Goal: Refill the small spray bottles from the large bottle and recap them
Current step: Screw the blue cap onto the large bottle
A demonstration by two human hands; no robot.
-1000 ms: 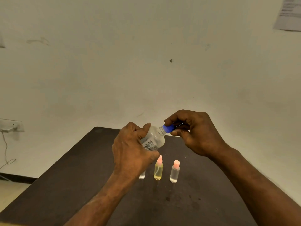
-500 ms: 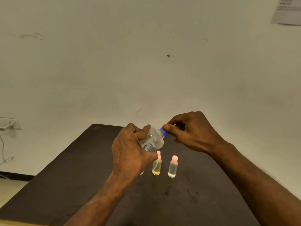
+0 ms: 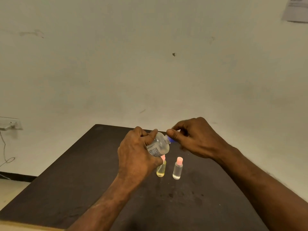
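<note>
My left hand [image 3: 136, 154] grips the large clear bottle [image 3: 159, 145], tilted with its neck pointing up and right, above the dark table [image 3: 75, 180]. My right hand [image 3: 195, 139] pinches the blue cap [image 3: 171, 139] at the bottle's neck; whether the cap still sits on the neck I cannot tell. Below stand two small spray bottles with pink caps: one with yellow liquid [image 3: 161, 169], partly hidden by my left hand, and one with clear liquid [image 3: 177, 169]. A third small bottle seen earlier is hidden behind my left hand.
A pale wall rises right behind the table's far edge. A wall socket with a hanging cable [image 3: 8, 125] is at the left, and a sheet of paper [image 3: 295, 10] is pinned at the top right. Dark stains mark the table in front of the small bottles.
My right hand's fingers have turned around the blue cap, which now shows less. The view has tilted up a little; the large bottle stays tilted in my left hand.
</note>
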